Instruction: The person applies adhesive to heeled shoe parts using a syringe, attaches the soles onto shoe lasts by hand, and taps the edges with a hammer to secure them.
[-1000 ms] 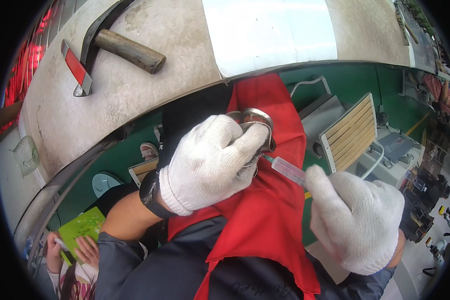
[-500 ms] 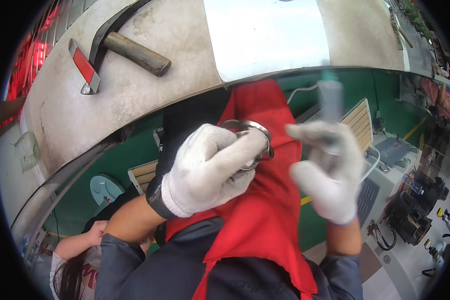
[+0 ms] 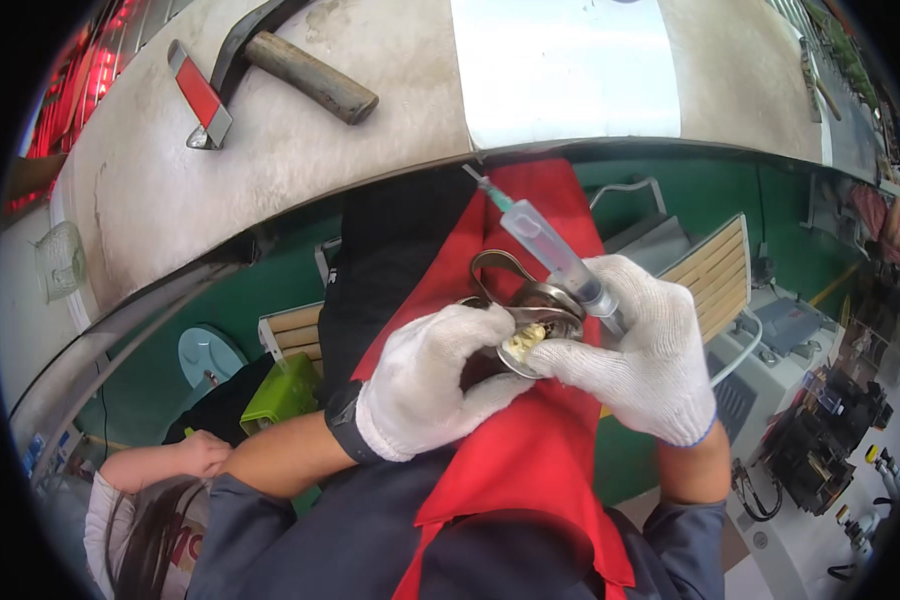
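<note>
Gripping a round silver metal padlock [image 3: 532,322] with a curved shackle, the left hand [image 3: 432,385] in a knitted white glove is clenched around its body. Touching the padlock's right side, the gloved right hand [image 3: 642,355] grasps a clear plastic syringe [image 3: 550,250], needle pointing up-left. Behind the padlock hangs smooth red cloth [image 3: 530,450]. Above the padlock, a worn wooden-handled hammer [image 3: 280,60] lies on the grey stone counter [image 3: 270,150].
</note>
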`<state>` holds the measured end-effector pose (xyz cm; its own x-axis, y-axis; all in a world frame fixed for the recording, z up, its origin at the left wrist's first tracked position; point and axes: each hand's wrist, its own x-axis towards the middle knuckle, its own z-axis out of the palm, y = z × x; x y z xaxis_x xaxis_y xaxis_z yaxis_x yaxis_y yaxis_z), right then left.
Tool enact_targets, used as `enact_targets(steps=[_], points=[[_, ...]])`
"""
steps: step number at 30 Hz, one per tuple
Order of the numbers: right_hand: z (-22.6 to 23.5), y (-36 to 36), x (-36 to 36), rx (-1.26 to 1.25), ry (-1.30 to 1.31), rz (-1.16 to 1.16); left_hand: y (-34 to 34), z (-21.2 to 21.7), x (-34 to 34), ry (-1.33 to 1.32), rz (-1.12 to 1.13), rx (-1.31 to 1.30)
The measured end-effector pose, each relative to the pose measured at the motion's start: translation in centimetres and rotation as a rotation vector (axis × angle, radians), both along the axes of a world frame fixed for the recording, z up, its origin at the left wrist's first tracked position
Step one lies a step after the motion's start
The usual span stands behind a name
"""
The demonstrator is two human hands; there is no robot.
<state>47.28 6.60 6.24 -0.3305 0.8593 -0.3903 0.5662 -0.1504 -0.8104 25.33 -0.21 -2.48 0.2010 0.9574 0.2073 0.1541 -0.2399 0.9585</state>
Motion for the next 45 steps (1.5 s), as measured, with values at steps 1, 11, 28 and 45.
enact_targets(steps=[1,11,28,45], points=[[0.8,0.8,0.3,0.042,-0.064,0.119,0.1,-0.1,0.1,-0.01,-0.021,0.042],[0.4,0.9,0.7,-0.021,-0.094,0.13,0.2,-1.1,0.5,-0.018,-0.146,0.111],[1.7,1.5,0.2,-0.228,-0.048,0.014,-1.7,0.6,-1.1,-0.288,-0.077,-0.638],[5.5,-3.6,5.3,0.325,-0.42,0.079,1.4,2.3,2.8,-0.499,-0.4,-0.92]])
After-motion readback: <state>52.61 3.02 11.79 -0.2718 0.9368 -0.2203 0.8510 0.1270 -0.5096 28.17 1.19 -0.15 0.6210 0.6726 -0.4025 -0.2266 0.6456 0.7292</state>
